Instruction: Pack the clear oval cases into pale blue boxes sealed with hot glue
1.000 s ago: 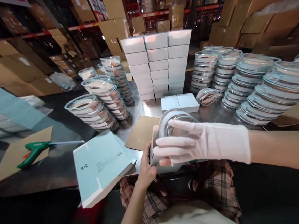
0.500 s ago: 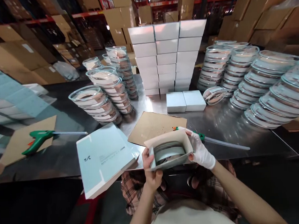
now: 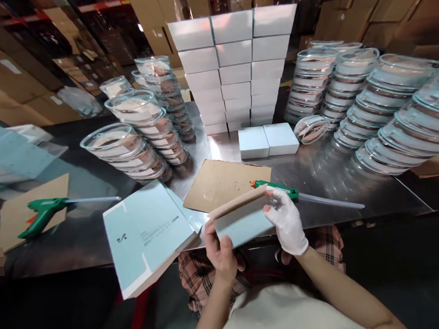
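Note:
Between my hands, just above the table's near edge, is a pale blue cardboard box (image 3: pixel 244 224) held tilted, with a brown strip along its upper edge. My bare left hand (image 3: pixel 221 250) grips its left end, thumb on the face toward me. At the right end, my right hand (image 3: pixel 289 225), in a white glove with bare fingertips, pinches the upper corner. The box's inside does not show from this angle. Right behind the box lies a green glue gun (image 3: pixel 277 188) with a long glue stick, its nozzle over a brown cardboard sheet (image 3: pixel 221 184).
A large pale blue box (image 3: pixel 149 234) lies left of my hands. Stacked clear round containers (image 3: pixel 128 156) stand left and right (image 3: pixel 369 109). White boxes (image 3: pixel 235 73) are piled at the back, with two small ones (image 3: pixel 268 141) in front. Another green glue gun (image 3: pixel 44 212) lies far left.
The box has been turned: its opening with grey curved pieces inside faced up toward me, and now a plain face shows. The right hand's grip has shifted. The view has moved slightly.

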A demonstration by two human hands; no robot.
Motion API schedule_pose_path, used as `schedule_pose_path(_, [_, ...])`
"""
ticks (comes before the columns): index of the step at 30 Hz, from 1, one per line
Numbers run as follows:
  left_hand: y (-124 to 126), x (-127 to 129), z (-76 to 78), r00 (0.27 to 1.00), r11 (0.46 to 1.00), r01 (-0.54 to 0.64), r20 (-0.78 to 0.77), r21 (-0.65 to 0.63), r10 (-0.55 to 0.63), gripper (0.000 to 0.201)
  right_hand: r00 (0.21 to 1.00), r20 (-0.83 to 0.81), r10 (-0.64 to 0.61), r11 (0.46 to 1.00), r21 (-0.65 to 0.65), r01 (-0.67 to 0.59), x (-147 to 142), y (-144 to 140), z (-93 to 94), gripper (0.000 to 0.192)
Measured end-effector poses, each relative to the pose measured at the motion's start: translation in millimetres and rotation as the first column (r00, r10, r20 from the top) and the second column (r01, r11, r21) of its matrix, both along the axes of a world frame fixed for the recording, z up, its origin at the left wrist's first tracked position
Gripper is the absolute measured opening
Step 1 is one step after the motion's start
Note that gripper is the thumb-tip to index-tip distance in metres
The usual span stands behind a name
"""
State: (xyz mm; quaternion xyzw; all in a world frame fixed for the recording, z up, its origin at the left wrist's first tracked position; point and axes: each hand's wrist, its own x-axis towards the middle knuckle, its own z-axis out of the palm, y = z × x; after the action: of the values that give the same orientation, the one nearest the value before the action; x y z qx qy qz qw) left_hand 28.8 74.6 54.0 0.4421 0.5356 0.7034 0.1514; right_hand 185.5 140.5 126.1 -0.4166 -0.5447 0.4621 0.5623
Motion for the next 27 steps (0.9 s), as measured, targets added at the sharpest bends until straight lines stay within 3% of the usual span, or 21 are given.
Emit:
schedule_pose_path(2, [1,-2,-1.0,1.000,0.997,-0.022,-0.015,0.079,0.023,0.051,0.993,-0.102,-0.062,0.998,-0.021,0.060,-9,6,-1.9,0.058])
schedule_pose_path(5, [5,-18,-5.8,0.981,0.982,0.045,-0.193,0.185,-0.009,0.046,0.996,-0.089,-0.008,0.999,-0.038,0.005,-8,11,-1.8,0.064])
schedule_pose_path(7, [9,-33,-8.7,0.933,0.980,0.106,-0.357,0.169,-0.039,0.048,0.998,0.051,0.042,0.997,-0.065,-0.039,8,11,1.0,0.052])
schedule_pose_path(9, [9,-46,-10.4,0.881,0.984,0.102,-0.472,0.146,-0.022,0.046,0.953,0.302,0.022,0.994,-0.113,0.013,34,11,3.7,0.045])
schedule_pose_path(12, [-3,-54,-11.4,0.863,0.986,-0.002,-0.498,0.168,0.086,0.042,0.765,0.639,-0.081,0.955,-0.170,0.243,73,10,4.6,0.051])
schedule_pose_path(14, [-19,-53,-11.1,0.880,0.981,-0.069,-0.452,0.181,0.145,0.039,0.603,0.798,-0.015,0.894,-0.259,0.365,85,13,1.7,0.045])
schedule_pose_path(16, [-33,-51,-9.0,0.909,0.984,-0.094,-0.390,0.152,0.147,0.036,0.496,0.862,0.109,0.835,-0.350,0.425,84,19,-4.1,0.041])
schedule_pose_path(18, [-42,-47,-5.1,0.938,0.993,-0.088,-0.328,0.078,0.109,0.033,0.530,0.835,0.148,0.814,-0.408,0.414,77,27,-11.5,0.038])
schedule_pose_path(22, [-37,-32,3.7,0.983,0.993,-0.072,-0.178,-0.088,0.056,0.032,0.738,0.662,0.129,0.818,-0.491,0.299,75,35,-19.3,0.023])
schedule_pose_path(27, [-17,-8,13.4,0.995,0.962,0.103,0.027,-0.252,-0.099,0.029,0.922,0.388,0.002,0.880,-0.438,0.182,84,15,-0.1,0.038])
